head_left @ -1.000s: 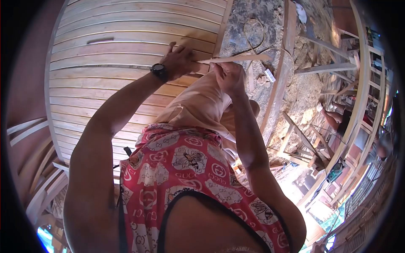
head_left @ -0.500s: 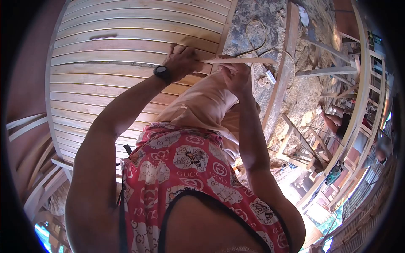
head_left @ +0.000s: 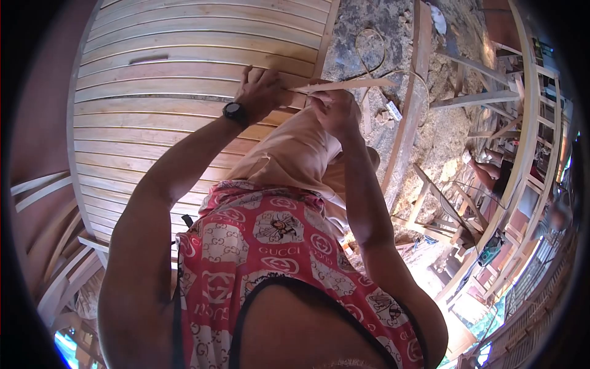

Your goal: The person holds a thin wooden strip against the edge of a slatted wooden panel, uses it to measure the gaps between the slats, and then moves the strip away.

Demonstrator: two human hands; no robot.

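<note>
A thin, pale wood strip point(head_left: 359, 84) with a pointed right end lies across the fingers of my right hand point(head_left: 337, 112). That hand is closed on it, close to the edge of a slatted wooden panel point(head_left: 184, 52). Spread over the slats, my left hand point(head_left: 261, 91) rests with its fingers bent and apart, and its thumb side is near the strip's left end. A dark watch point(head_left: 234, 111) is on my left wrist. My leg in tan trousers point(head_left: 289, 144) lies beneath both hands, over part of the panel.
A short dark stick point(head_left: 149, 59) lies on the slats. Right of the panel, a looped cable point(head_left: 385, 52) and a small white box point(head_left: 394, 111) lie on rough ground beside a long timber beam point(head_left: 413, 92). Wooden framing point(head_left: 476, 100) and another person point(head_left: 488, 175) are farther right.
My right hand and the wood strip have shifted slightly left, and the strip's pointed end has tipped a little upward in view. My left hand stays on the slats.
</note>
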